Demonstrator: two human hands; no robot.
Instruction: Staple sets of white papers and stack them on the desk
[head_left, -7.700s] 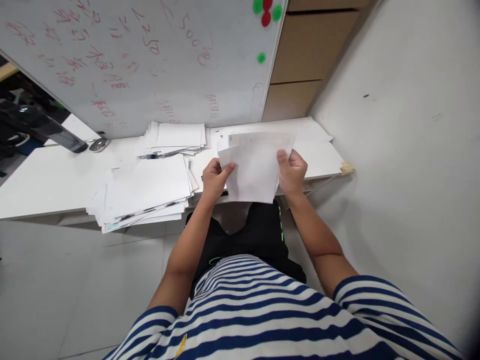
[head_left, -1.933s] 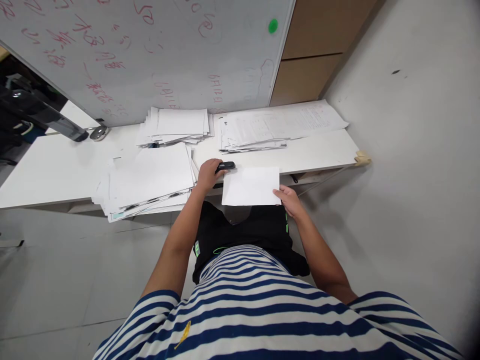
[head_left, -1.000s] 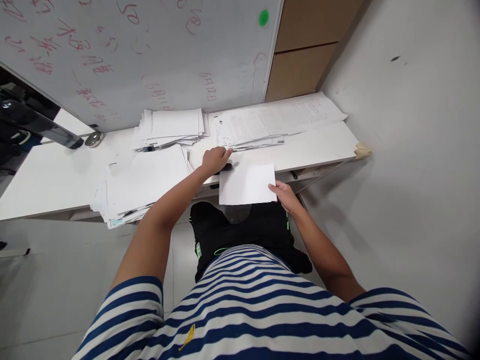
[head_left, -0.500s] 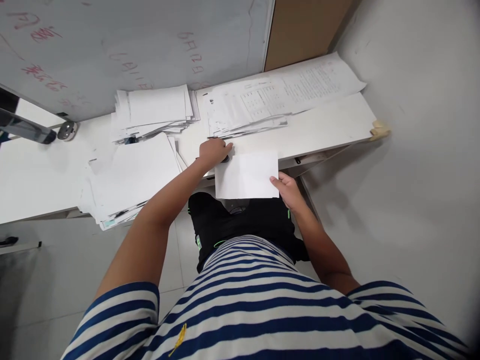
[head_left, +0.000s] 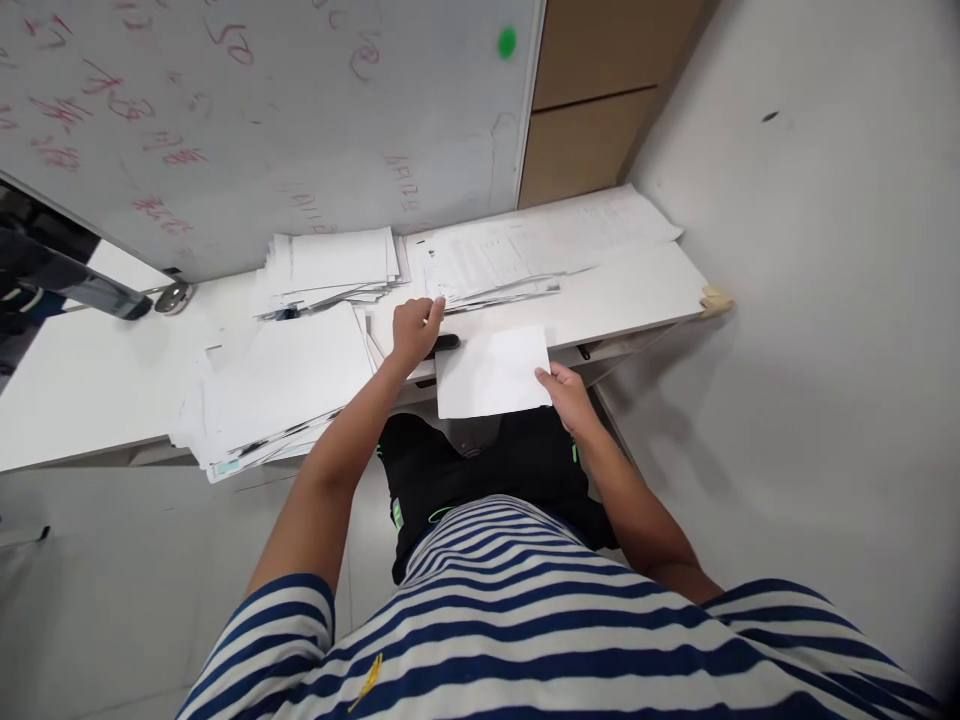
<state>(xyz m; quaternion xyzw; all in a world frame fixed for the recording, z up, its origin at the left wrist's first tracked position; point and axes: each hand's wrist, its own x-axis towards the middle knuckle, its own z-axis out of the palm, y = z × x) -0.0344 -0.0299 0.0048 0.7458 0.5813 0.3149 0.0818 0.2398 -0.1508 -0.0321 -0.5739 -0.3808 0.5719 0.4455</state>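
Observation:
A white sheet of paper [head_left: 491,375], perhaps several layers, reaches over the desk's front edge above my lap. My right hand [head_left: 568,396] pinches its right edge, thumb on top and fingers underneath. At the paper's left edge lies a black stapler-like tool [head_left: 448,342], partly hidden by the hand and wrist. Just above and left of this tool, my left hand [head_left: 414,328] is curled into a fist with the thumb toward the right. Nothing shows inside the fist; whether its underside touches the tool is hidden.
Loose paper stacks lie on the white desk [head_left: 622,290]: a front-left stack [head_left: 285,375], a back-left stack [head_left: 341,258] and printed sheets [head_left: 487,255] behind my hands. A whiteboard [head_left: 420,90] stands behind. Yellowish padding [head_left: 716,300] covers the right corner.
The camera view has tilted upward, showing more whiteboard. My left hand has lifted and closed into a fist, uncovering more of the black tool. My right hand still holds the paper.

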